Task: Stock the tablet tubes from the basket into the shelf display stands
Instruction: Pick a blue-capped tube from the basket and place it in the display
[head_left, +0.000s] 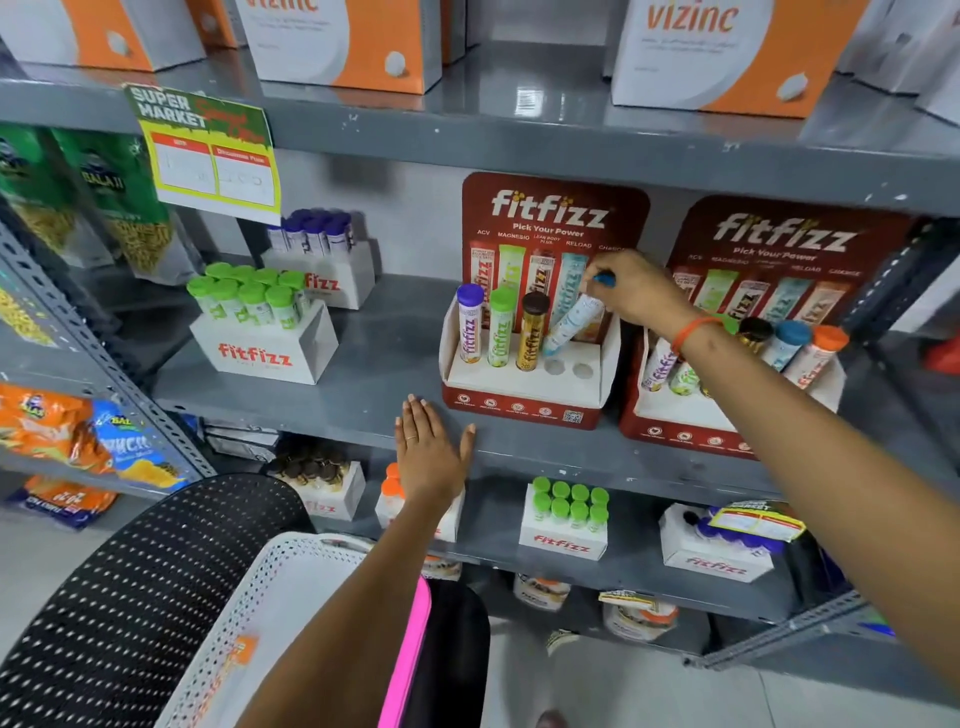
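Baskets sit at seven o'clock: a black one (130, 587) and a white one (291, 587) beside it, contents hidden. At center-low the left hand (428, 449) lies flat and released on the shelf edge (311, 415), fingers spread, just beside the red stand (524, 374) at its eight o'clock. That stand holds a purple-capped tube (469, 325), a green-capped one (502, 328) and a brown-capped one (533, 332) upright, with two holes empty. At two o'clock the right hand (636, 291) grasps a blue-capped tube (574, 322) by its cap, tilted, base over the fourth hole. A second stand (737, 405) stands further right.
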